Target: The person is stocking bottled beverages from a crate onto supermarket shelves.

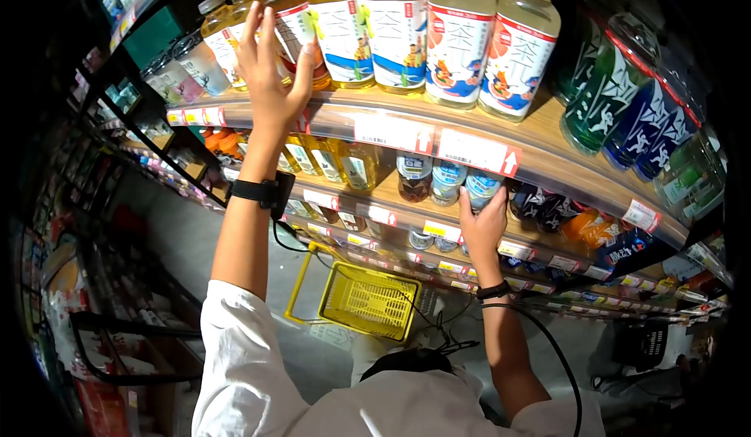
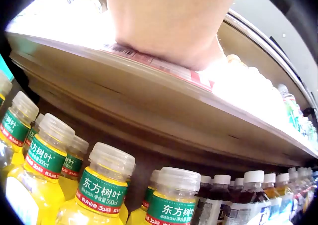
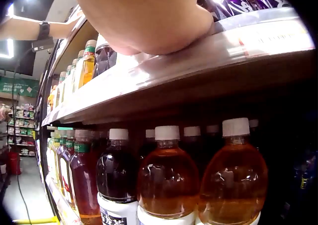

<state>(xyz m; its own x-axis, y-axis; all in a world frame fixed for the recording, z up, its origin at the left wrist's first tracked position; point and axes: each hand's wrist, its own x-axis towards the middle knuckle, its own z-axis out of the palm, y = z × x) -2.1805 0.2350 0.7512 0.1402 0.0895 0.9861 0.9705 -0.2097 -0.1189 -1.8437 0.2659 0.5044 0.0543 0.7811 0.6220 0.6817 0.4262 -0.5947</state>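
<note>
On the upper shelf my left hand is raised with fingers extended and thumb apart, in front of a dark amber tea bottle with a white and red label. It overlaps that bottle and the smaller amber bottles beside it. One shelf lower, my right hand grips a clear bottle with a light blue label, thumb on its left side and fingers on its right. Similar blue-labelled bottles stand to its left. In both wrist views the bare hands hide their own fingers.
A yellow shopping basket stands on the floor below. Price tags line the shelf edge. Green and blue bottles fill the upper right. Green-capped-label tea bottles and brown drinks stand on lower shelves. Cables hang from the wrists.
</note>
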